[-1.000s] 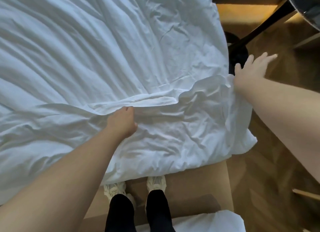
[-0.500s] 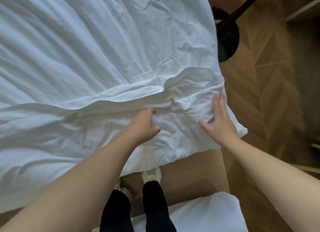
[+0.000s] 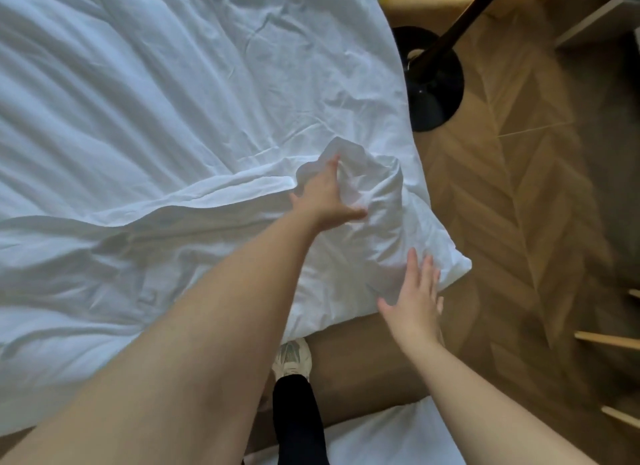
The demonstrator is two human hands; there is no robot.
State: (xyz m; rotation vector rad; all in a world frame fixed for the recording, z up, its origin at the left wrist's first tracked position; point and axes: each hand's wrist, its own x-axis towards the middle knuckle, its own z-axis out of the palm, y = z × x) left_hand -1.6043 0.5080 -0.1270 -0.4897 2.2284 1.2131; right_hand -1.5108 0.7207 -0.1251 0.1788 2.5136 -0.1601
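Herringbone wood floor at right; to its left a white duvet lies spread, its near right corner overhanging the edge. A bunched fold sits far and left of that corner, its crease running leftward. The left hand reaches into the bunch, thumb spread and fingertips buried in cloth; whether it pinches cannot be told. The right hand, fingers straight, lies flat by the corner and is the nearer to it. Probable next move: smoothing the bunch out toward the corner.
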